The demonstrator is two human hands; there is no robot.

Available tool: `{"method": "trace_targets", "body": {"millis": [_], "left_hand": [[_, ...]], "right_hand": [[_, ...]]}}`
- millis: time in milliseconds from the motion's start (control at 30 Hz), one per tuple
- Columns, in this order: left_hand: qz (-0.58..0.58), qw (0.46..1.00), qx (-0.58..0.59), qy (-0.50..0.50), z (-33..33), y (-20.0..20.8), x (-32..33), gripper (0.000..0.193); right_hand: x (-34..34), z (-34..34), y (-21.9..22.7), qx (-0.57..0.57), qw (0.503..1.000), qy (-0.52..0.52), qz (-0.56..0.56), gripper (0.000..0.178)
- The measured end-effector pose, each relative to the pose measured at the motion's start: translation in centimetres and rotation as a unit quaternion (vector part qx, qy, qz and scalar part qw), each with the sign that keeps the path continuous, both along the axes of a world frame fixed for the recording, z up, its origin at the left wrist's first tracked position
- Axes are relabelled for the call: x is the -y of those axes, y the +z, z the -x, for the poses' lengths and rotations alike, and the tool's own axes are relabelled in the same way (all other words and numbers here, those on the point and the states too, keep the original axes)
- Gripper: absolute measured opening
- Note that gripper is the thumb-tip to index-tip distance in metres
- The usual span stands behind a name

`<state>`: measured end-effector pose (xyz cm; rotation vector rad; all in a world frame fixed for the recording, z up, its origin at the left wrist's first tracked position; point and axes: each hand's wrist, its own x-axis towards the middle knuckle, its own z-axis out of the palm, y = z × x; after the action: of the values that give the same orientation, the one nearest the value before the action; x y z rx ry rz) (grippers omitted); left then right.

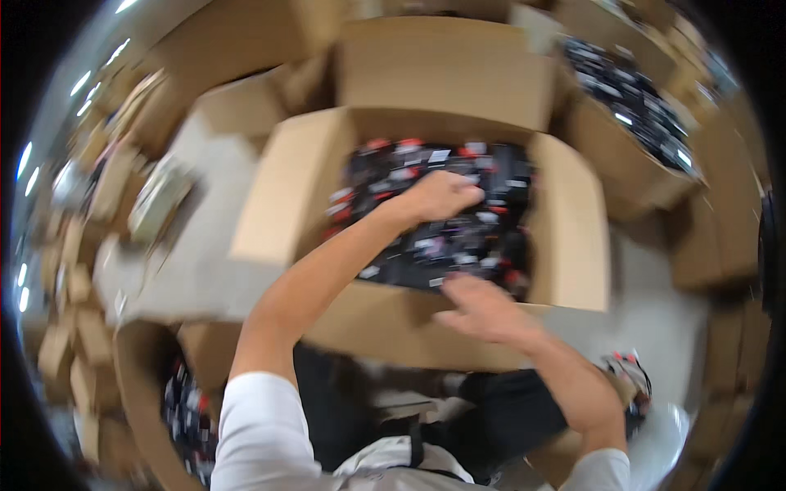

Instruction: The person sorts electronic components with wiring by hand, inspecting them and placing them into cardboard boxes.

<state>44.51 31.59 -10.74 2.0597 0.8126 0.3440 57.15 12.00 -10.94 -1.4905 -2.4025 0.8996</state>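
An open cardboard box (pixel 446 327) stands before me with its flaps folded out. Inside lie many small black packages (pixel 434 245) with red and white patches, blurred by motion. My left hand (pixel 444 195) reaches over the middle of them, fingers curled in; whatever they may hold is hidden. Close to the box's near wall is my right hand (pixel 485 311), its thumb and fingers apart above the packages at the near edge. No item shows in the right hand.
Another open carton (pixel 622 176) of dark packages stands at the far right. At the lower left is a further carton (pixel 135 368) with similar contents. A pale wrapped bundle (pixel 160 203) lies on the grey floor (pixel 209 176). Stacked boxes (pixel 90 335) line the left side.
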Motion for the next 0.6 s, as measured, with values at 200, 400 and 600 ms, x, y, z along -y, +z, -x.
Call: {"method": "trace_targets", "body": {"millis": [200,400,600], "left_hand": [[0.006,0.987,0.017,0.163,31.5,15.5,14.0,0.043],[-0.043,0.745,-0.004,0.665,58.2,11.3,35.6,0.036],[-0.059,0.774,-0.327,0.539,51.7,-0.4,44.1,0.066]], "right_hand": [[0.5,1.1,-0.6,-0.004,0.999,-0.018,0.034,0.064],[-0.1,4.0,0.1,0.016,0.998,0.015,0.057,0.063],[-0.2,7.3,0.9,0.039,0.998,0.033,0.049,0.063]]}}
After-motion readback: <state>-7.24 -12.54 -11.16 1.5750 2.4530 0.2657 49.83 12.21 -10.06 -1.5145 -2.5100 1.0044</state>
